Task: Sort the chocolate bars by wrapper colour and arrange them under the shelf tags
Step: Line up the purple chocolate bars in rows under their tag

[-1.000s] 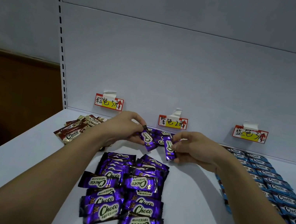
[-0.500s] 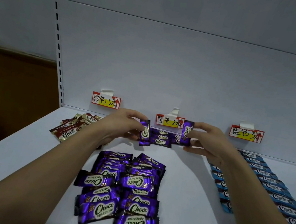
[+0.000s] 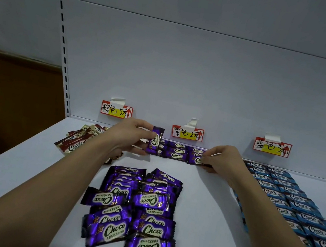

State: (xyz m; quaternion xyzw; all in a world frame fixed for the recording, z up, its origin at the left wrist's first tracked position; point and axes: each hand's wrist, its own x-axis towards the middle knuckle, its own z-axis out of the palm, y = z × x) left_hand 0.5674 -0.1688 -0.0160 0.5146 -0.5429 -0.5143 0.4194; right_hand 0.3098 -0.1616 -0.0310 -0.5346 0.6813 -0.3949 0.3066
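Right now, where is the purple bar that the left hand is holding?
In the head view the purple bar stands upright in the left hand, centre-left, at the left end of the purple row under the middle tag.

Purple chocolate bars (image 3: pixel 133 208) piled mid-shelf, 1 bar (image 3: pixel 155 141) upright under purple tag (image 3: pixel 187 133).

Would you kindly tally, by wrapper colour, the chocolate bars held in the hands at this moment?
Purple: 2, an upright purple bar in the left hand, a flat purple bar in the right hand
Brown: 0
Blue: 0
Total: 2
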